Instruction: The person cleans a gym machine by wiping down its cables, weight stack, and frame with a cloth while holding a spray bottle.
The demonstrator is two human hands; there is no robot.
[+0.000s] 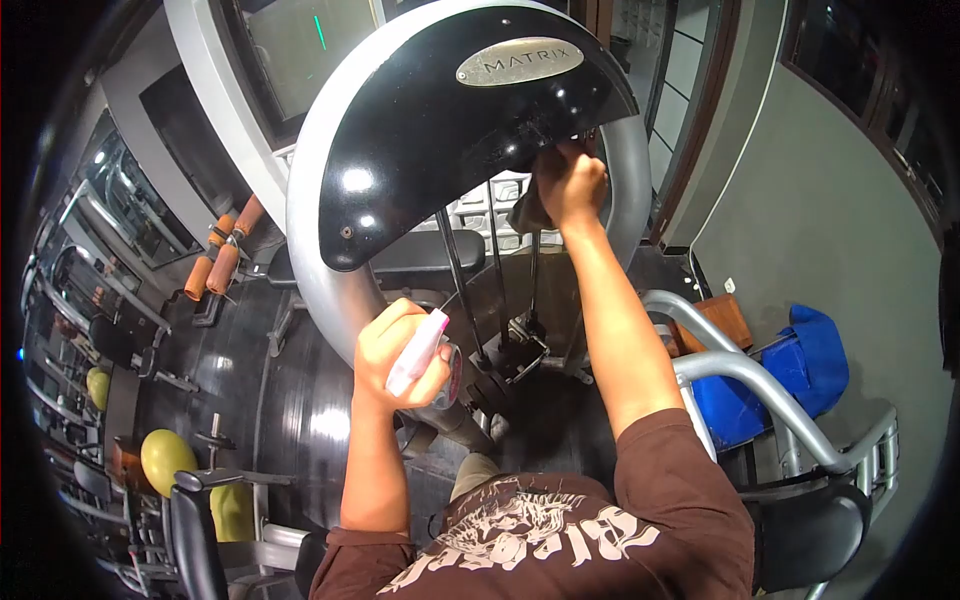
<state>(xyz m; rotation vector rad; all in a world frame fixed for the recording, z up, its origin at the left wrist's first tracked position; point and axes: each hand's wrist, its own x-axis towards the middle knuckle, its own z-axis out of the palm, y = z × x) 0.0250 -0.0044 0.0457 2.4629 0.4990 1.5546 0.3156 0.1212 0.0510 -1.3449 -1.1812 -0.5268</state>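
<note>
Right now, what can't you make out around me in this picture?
In the head view:
Dark cloth: upper part hidden by the right grip.
White, pink-tipped object: partly hidden by the left grip.
Black panel: its back faces away, hidden.
Brown shirt: cut off by the bottom edge.

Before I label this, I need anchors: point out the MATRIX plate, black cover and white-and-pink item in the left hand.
MATRIX plate [520, 62], head view: middle of its face.
Black cover [450, 132], head view: glossy front.
White-and-pink item [417, 354], head view: white body.

A tilted white sprayer [416, 354] sits below a dark cloth [527, 213].
</note>
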